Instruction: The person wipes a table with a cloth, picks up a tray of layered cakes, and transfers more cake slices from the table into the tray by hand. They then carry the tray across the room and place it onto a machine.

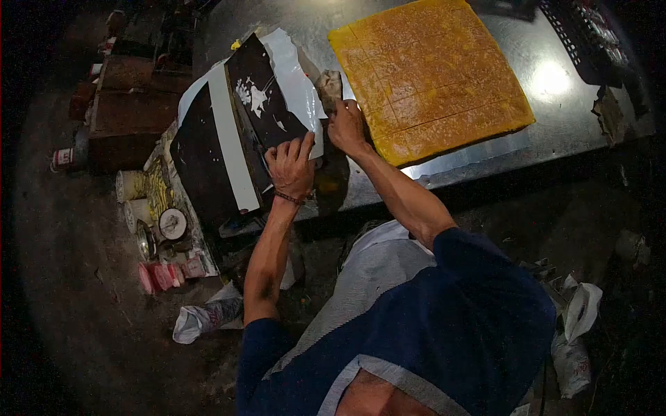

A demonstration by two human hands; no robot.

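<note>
Dim workshop, dark floor, metal table lit from above. Big yellow slab lies on the table, scored into a grid of squares already; judging by that, cutting looks done or nearly so, and no pieces are lifted off yet. Left of the slab sits a black board with a white strip and a white sheet over its top edge.

Left hand lies flat on the board's right edge, fingers spread, pressing, not clamped on anything. Right hand is at the slab's near-left corner, fingers curled together; cannot tell if it holds a tool or just pinches the slab edge, too dark. Small brownish lump just above it, unclear what.

Cups and a red tin stand on the floor at left, crumpled bags below. Table's far corners and a crate upper right are cut off by shadow.
</note>
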